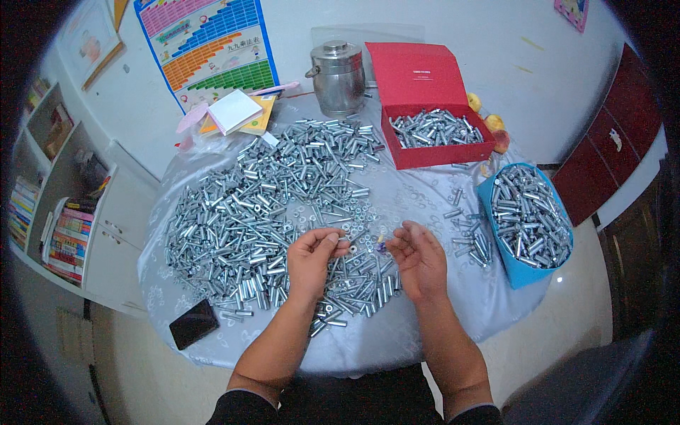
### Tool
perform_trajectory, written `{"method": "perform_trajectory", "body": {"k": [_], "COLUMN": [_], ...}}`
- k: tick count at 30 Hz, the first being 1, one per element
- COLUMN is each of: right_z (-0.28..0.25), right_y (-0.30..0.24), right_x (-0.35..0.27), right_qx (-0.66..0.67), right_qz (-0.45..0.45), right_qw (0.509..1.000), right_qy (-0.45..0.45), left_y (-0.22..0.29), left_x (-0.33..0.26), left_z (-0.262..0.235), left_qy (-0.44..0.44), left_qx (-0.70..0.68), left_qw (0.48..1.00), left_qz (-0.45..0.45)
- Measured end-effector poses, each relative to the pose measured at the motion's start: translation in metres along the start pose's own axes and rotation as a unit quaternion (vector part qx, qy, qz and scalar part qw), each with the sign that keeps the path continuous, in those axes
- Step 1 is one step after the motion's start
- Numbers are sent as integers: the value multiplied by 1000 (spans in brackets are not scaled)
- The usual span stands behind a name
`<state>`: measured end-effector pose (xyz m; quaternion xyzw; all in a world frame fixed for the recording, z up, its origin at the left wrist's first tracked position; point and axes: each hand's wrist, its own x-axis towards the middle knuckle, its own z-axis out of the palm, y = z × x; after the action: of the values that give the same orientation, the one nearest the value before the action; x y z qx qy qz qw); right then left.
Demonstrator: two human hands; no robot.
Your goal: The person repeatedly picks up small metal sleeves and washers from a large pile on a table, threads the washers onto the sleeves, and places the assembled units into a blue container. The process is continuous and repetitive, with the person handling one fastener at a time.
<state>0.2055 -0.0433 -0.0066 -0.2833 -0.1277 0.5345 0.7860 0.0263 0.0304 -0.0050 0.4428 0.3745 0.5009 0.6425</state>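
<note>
From the head view I see the left hand (310, 256) above the middle of the counter (375, 347), thumb and forefinger pressed together; I cannot tell whether a small part sits between them. Just to its right, the right hand (421, 265) is raised, fingers spread and slightly curled. Loose metal sleeves and bolts (234, 219) heap across the counter's left and middle, with washers (365, 212) scattered beyond the hands. On the right, a far red box (446, 155) and a nearer blue basket (525, 275) hold more metal pieces (531, 219)
</note>
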Motion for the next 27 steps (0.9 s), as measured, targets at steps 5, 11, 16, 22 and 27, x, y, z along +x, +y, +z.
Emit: {"method": "perform_trajectory", "body": {"k": [5, 11, 16, 22, 27], "right_z": [22, 15, 26, 29, 32], "right_y": [17, 53, 61, 52, 58], "right_x": [38, 79, 88, 80, 49], "right_qx": [-390, -729, -788, -805, -636], "right_qz": [-71, -277, -218, -133, -134], "right_qw": [917, 613, 556, 562, 740], "right_qy": [36, -124, -147, -140, -173], "left_y": [2, 4, 5, 2, 5], "left_x": [10, 15, 17, 17, 13], "left_z": [-12, -23, -29, -28, -22], "left_qy": [31, 70, 91, 92, 38], "left_qx": [20, 19, 23, 46, 137], "left_qw": [999, 996, 994, 994, 989], "left_qz": [19, 55, 62, 47, -33]}}
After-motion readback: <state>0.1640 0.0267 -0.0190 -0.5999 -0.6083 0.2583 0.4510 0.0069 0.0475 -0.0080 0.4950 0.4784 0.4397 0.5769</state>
